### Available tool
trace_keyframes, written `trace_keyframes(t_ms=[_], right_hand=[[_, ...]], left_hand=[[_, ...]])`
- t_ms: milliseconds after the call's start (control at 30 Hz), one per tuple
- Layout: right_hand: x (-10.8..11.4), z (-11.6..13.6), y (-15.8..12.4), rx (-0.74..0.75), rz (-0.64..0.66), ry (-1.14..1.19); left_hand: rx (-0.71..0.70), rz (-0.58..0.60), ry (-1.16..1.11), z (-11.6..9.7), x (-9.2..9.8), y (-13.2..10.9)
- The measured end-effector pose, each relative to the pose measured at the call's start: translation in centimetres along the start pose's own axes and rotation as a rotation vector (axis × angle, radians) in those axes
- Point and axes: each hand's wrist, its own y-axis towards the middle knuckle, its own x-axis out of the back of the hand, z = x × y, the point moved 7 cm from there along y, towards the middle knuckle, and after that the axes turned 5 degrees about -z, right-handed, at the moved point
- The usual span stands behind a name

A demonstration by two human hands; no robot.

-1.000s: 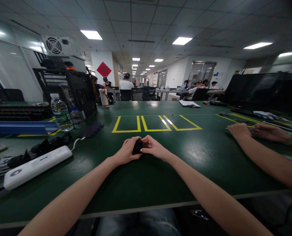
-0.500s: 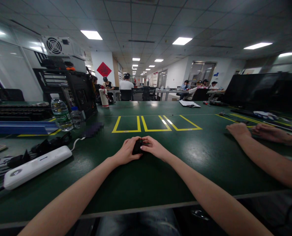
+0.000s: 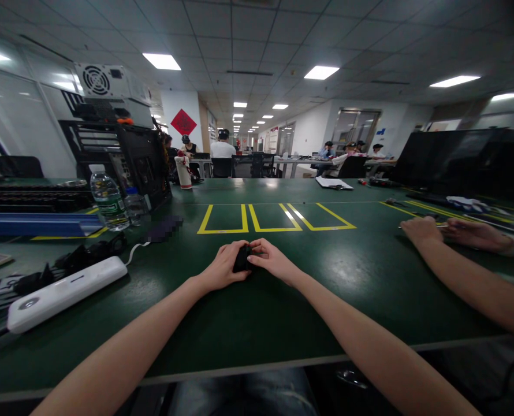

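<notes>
A small black object [image 3: 241,259], rounded and dark, sits between my two hands just in front of the yellow tape marks. Its exact kind I cannot make out. My left hand [image 3: 220,268] wraps round its left side, thumb on the near edge and fingers over the far edge. From the right, my right hand [image 3: 276,262] closes on it with thumb and fingertips. Much of the object is covered by the fingers. Both hands stay low over the green table [image 3: 257,323].
Yellow tape outlines [image 3: 274,230] lie ahead of my hands. At left are a white power strip [image 3: 69,293], a water bottle [image 3: 108,199] and a computer case [image 3: 142,162]. A co-worker's hands [image 3: 425,232] hold a thin tool at right. A clipboard [image 3: 332,182] lies farther back.
My hands stay in place around the black object, which looks slightly turned. The co-worker's hands at right have shifted a little, and a thin tool now shows between them.
</notes>
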Motion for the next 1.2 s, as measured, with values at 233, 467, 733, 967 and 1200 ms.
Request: trace_keyframes(t_ms=[233,467,733,967,1200], right_hand=[[-0.43,0.24,-0.25,-0.015,0.057,0.05],[-0.2,0.52,-0.29,0.023,0.024,0.005],[-0.2,-0.26,-0.14,-0.056,0.04,0.058],[-0.06,0.56,-0.47,-0.02,0.01,0.034],[-0.02,-0.11,-0.1,-0.059,0.004,0.032]], left_hand=[[0.003,-0.006,0.005,0.07,-0.09,-0.05],[0.001,-0.001,0.004,0.1,-0.13,-0.03],[0.002,0.006,0.002,0.13,-0.12,-0.08],[0.016,0.008,-0.004,0.01,0.02,-0.04],[0.007,-0.001,0.003,0.1,-0.02,-0.08]])
